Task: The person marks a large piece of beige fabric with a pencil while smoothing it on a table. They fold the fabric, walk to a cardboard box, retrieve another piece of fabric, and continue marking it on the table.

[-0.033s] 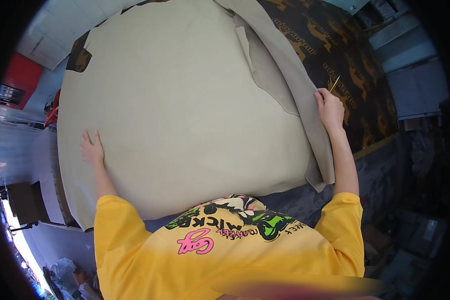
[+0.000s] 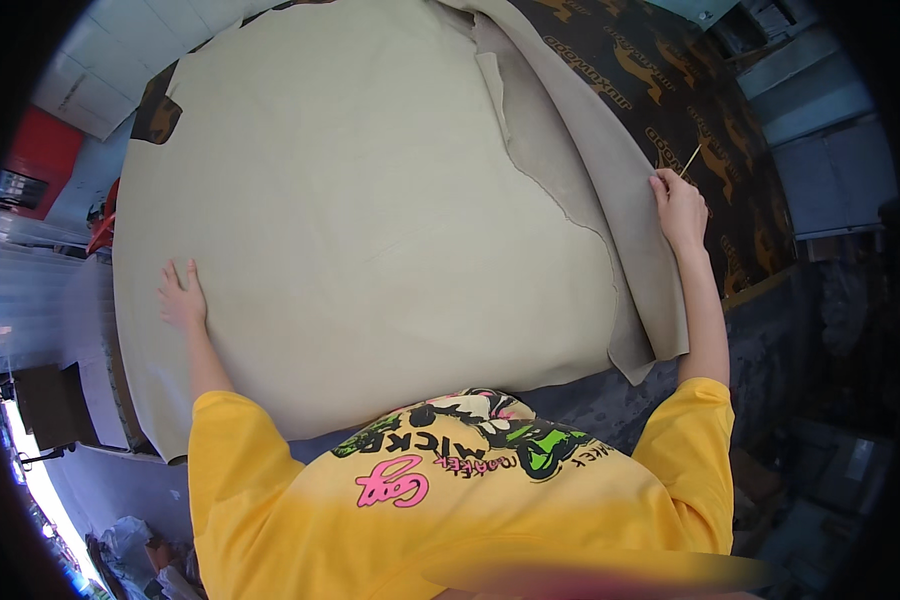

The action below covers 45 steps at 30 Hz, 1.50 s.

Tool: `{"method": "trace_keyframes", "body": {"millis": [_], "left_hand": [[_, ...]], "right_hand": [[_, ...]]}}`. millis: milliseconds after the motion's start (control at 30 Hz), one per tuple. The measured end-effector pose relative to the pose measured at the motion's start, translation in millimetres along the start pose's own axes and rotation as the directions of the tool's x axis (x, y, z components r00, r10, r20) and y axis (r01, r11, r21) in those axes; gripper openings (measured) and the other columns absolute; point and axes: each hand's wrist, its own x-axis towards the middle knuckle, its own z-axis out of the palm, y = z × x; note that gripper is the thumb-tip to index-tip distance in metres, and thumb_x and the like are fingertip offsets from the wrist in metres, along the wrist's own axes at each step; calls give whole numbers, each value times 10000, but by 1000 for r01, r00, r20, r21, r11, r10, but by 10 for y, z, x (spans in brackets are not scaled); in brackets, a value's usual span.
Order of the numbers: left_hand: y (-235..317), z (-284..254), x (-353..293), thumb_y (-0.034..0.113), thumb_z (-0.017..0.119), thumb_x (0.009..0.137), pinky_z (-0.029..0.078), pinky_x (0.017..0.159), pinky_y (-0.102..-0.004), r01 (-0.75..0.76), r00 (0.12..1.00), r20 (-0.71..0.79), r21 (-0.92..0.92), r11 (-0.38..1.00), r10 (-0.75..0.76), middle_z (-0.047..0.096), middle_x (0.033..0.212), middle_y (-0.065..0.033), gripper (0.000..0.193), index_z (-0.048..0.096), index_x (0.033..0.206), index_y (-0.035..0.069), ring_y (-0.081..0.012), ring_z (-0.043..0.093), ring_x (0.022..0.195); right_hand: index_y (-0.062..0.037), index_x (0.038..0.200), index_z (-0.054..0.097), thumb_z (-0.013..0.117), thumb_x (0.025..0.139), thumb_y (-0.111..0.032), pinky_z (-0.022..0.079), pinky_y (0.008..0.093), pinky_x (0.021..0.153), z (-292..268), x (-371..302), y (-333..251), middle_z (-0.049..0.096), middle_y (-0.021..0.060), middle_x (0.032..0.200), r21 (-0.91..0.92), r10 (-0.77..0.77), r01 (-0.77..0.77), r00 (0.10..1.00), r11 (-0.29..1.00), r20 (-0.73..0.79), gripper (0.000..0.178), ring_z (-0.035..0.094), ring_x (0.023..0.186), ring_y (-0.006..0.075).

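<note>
A large pale beige sheet that looks like leather (image 2: 370,220) covers most of the table. Its right side is turned over in a long greyish fold (image 2: 610,180), with an uneven edge of the sheet showing beside it. My right hand (image 2: 682,212) is closed at the outer edge of this fold, pinching it. A thin yellowish stick-like tool (image 2: 690,160) also juts out from between those fingers; its kind cannot be made out. On the left part of the sheet, my left hand (image 2: 182,300) lies flat with its fingers spread.
Dark board or covering with a gold print (image 2: 740,190) shows to the right of the fold. A red box-like thing (image 2: 42,160) stands beyond the left edge. An opened cardboard box (image 2: 55,405) is at lower left, near plastic bags (image 2: 130,550). Grey cabinets (image 2: 835,185) line the right.
My right hand has moved to the right and slightly down, drawing the folded edge with it. More of the greyish fold shows. My left hand stays in place.
</note>
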Motion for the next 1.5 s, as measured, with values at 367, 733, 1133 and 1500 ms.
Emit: {"method": "trace_keyframes", "body": {"millis": [367,733,1133,1500], "left_hand": [[185,-194,-173,527,552,966,434,995,-428,-113,967,-249,-230,967,53,619,1305,-57,552,589,1353,136,-249,568,1184],[4112,-1087,-2618,411,534,1022,542,921,-348,712,393,564,-686,147,726,540,1378,-181,616,399,1442,-19,-218,624,1073],[6946,-1378,-3815,193,611,931,435,477,-302,79,813,229,-955,287,536,614,674,-58,220,603,872,-19,-126,558,520],[9881,-1099,-6569,290,520,961,517,800,-474,-419,604,-46,-868,268,795,699,1036,-214,525,447,1440,87,-381,681,854]], "right_hand": [[-105,1327,625,550,1011,-238,512,400,919,356,-411,2100,709,102,1189,93,482,-475,873,875,-70,351,665,1097,314],[-1,1388,417,503,960,-122,443,437,1031,1288,-4693,3178,576,238,1356,-45,997,-996,76,77,10,453,574,1232,391],[8,1375,477,443,1017,-116,517,391,769,1484,-6826,4037,675,182,1151,-67,555,-864,-378,-499,741,380,660,940,285],[-77,1460,448,367,1084,-192,516,328,671,1159,-4717,7466,638,142,1251,431,875,-890,82,-151,477,401,651,811,194]]}}
